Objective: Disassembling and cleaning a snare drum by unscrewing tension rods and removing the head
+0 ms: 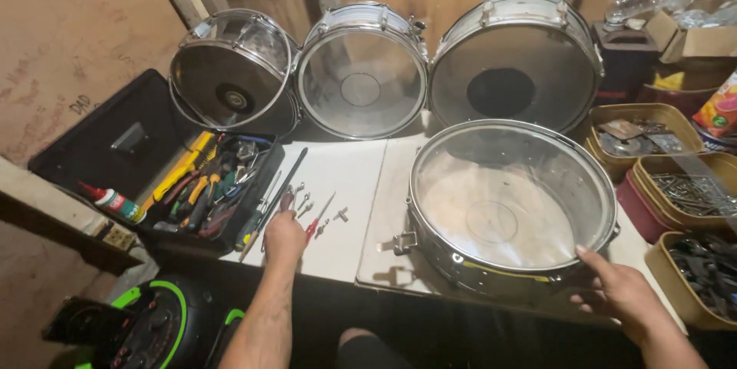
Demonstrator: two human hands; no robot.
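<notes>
The snare drum (510, 208) lies flat at lower right of the frame on the white desk (345, 177), its rim overhanging the near edge. The right hand (618, 292) braces its lower right rim, fingers spread against the shell; a firm hold there should keep it from sliding. Three more drums (361, 69) lean across the top. The open toolbox (192, 177) sits at left. The left hand (284, 234) reaches among small tools (307, 211) at centre (fingers hidden, grip unclear), with bare desk beyond.
</notes>
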